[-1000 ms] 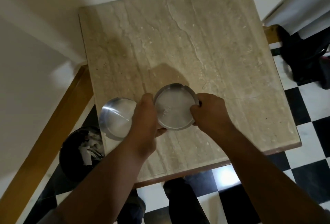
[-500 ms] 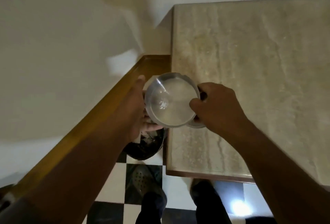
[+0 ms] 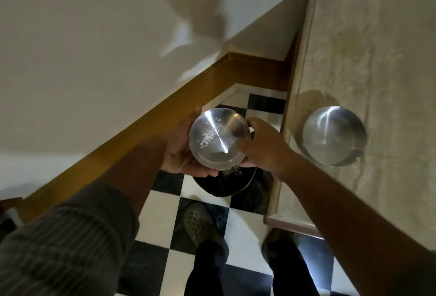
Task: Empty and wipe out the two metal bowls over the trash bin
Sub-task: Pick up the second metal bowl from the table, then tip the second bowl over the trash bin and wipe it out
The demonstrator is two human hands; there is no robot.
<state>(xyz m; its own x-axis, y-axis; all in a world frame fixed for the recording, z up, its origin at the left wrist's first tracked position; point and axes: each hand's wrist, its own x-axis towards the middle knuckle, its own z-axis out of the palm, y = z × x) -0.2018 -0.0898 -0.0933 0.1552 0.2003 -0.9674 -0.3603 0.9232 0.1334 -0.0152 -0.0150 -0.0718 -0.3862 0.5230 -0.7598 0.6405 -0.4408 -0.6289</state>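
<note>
The first metal bowl point(image 3: 218, 141) is now off the tabletop point(image 3: 377, 59) and held in the air over the trash bin point(image 3: 226, 183), which stands on the checkered floor point(image 3: 162, 208) beside the table's left edge. The left hand point(image 3: 181, 151) cups the bowl from below and from the left; the right hand point(image 3: 262, 146) closes on its right rim. Both hands are clamped on this bowl.

The bowl is tilted toward the bin. Pale crumbs cling to its inner face, and a few specks show at its lower lip above the dark bin mouth. Judgement: emptying is under way, not finished; wiping is not yet begun.

The second metal bowl point(image 3: 333, 135) sits on the tabletop near that left edge, untouched.

Against the frame half a second earlier: the bowl then hung level at the table edge, only partly over the bin. It has since travelled left, clear of the tabletop, and tipped. One second earlier both bowls rested side by side on the tabletop, with the hands on the right-hand one.
</note>
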